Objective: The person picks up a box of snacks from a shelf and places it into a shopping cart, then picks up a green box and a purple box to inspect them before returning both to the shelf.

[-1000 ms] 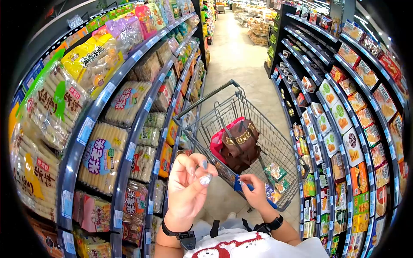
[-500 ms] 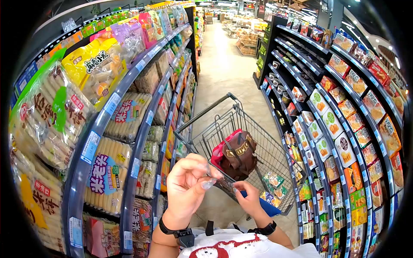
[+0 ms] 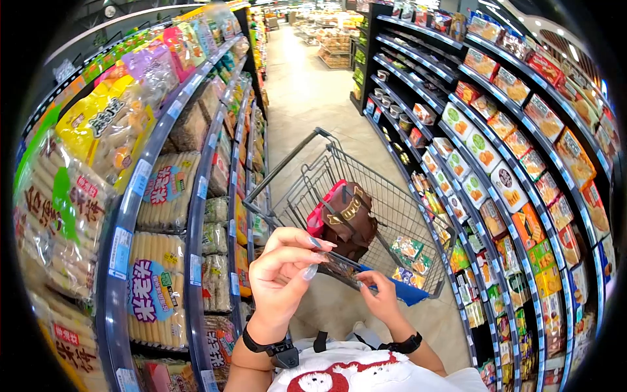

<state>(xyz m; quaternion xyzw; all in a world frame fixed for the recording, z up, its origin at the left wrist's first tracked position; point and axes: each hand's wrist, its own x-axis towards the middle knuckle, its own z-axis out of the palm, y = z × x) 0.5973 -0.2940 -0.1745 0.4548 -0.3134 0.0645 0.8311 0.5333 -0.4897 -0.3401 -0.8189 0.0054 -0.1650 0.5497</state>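
Note:
Just in front of the cart's near side, my left hand [image 3: 287,271] is raised with thumb and fingertips brought together; anything between them is too small to make out. Lower and to the right, my right hand [image 3: 380,295] has its fingers curled near the cart's blue-edged end, and what they hold, if anything, is unclear. The wire shopping cart [image 3: 385,176] stands slanted across the aisle. Inside it lie a brown bag with gold lettering [image 3: 353,225], something pink-red [image 3: 316,221] beside the bag, and green snack packs [image 3: 408,248].
Shelves of packaged rice rolls [image 3: 157,287] and snack bags [image 3: 108,124] line the left side. On the right, curved shelves hold boxed and bagged snacks [image 3: 509,186]. The tiled aisle floor [image 3: 297,85] runs ahead towards display racks [image 3: 335,46].
The view has turned slightly right, so shelves and cart appear further left. My hands keep nearly the same pose, with the left fingertips still together.

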